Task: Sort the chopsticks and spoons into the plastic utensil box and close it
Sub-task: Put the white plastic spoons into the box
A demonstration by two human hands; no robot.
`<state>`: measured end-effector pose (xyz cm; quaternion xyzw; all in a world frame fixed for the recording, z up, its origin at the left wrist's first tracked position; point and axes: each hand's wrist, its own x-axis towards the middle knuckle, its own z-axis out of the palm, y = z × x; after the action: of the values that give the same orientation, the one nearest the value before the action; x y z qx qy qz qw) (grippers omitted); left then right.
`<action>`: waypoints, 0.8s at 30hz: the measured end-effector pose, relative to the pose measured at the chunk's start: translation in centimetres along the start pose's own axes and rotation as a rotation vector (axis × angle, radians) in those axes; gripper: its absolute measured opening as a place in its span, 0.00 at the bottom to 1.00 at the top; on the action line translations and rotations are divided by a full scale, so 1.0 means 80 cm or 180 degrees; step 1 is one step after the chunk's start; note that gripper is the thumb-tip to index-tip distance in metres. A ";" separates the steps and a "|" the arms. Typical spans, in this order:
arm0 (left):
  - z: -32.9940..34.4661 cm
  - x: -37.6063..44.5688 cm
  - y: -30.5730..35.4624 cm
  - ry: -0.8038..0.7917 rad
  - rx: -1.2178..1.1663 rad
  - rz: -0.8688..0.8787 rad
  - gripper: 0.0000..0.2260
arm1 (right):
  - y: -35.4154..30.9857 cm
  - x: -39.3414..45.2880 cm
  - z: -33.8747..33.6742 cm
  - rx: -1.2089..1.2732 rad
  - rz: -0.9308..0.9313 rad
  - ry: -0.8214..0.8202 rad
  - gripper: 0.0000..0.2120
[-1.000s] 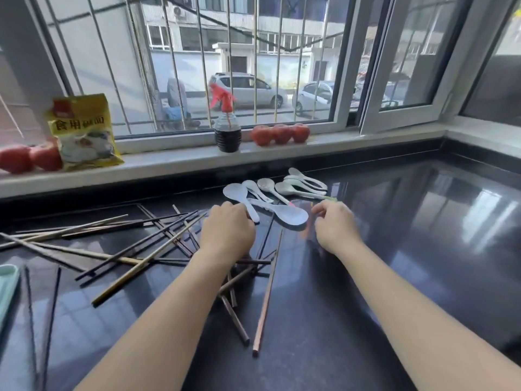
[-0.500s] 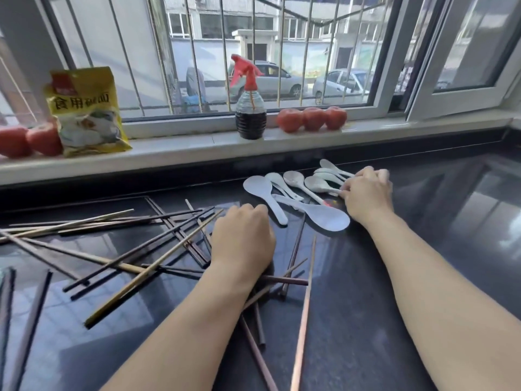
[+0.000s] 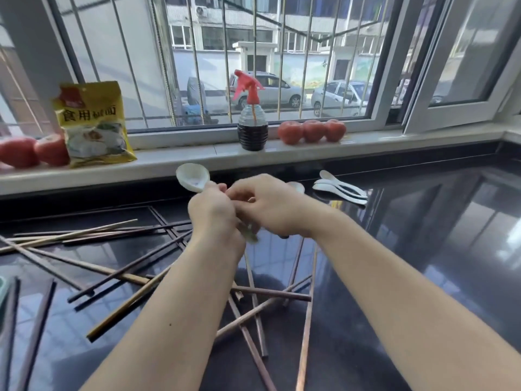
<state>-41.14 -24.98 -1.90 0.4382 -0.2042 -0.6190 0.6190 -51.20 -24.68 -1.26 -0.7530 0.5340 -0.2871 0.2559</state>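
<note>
Gripping white spoons (image 3: 192,179) in both hands — left (image 3: 214,218), right (image 3: 270,207) — fingers closed, above chopsticks (image 3: 127,270) littering the bench (image 3: 423,249).

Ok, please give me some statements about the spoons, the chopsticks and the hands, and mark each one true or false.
1. The left hand holds a white spoon raised off the counter. True.
2. All the chopsticks are already in a box. False: they lie scattered on the dark counter.
3. A few white spoons lie on the counter, right of the hands. True.
4. The right hand rests flat on the counter. False: it is raised, meeting the left hand.
</note>
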 end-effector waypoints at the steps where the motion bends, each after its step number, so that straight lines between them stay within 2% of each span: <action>1: -0.003 0.002 0.002 0.0051 -0.0152 -0.0057 0.13 | 0.014 0.002 -0.011 -0.0039 0.0113 0.0034 0.11; 4: -0.006 0.010 0.003 0.0048 -0.0301 -0.0203 0.11 | 0.098 0.009 -0.054 -0.0899 0.0939 0.1243 0.10; 6: -0.005 0.011 0.002 0.0006 -0.0308 -0.0250 0.11 | 0.149 0.004 -0.068 -0.1298 0.1629 0.1679 0.09; 9: -0.003 0.010 0.002 -0.0106 -0.0126 -0.0230 0.10 | 0.174 0.004 -0.072 -0.1108 0.2066 0.1449 0.10; 13: -0.004 0.010 -0.003 -0.0210 -0.0004 -0.0385 0.06 | 0.178 0.013 -0.061 -0.1338 0.2017 0.0934 0.10; 17: -0.004 0.010 -0.012 -0.0438 0.0210 -0.0617 0.07 | 0.188 0.017 -0.052 -0.1773 0.2016 0.1029 0.09; 21: -0.002 0.010 -0.018 -0.0522 0.0290 -0.0708 0.06 | 0.181 0.012 -0.056 -0.1744 0.2030 0.1205 0.09; 24: -0.001 0.011 -0.019 -0.0538 0.0268 -0.0704 0.06 | 0.157 0.012 -0.073 -0.1588 0.2021 0.1600 0.12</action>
<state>-41.83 -25.56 -3.40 0.4299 -0.2318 -0.7090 0.5086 -63.33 -29.80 -5.68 -0.4981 0.8358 -0.2310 0.0052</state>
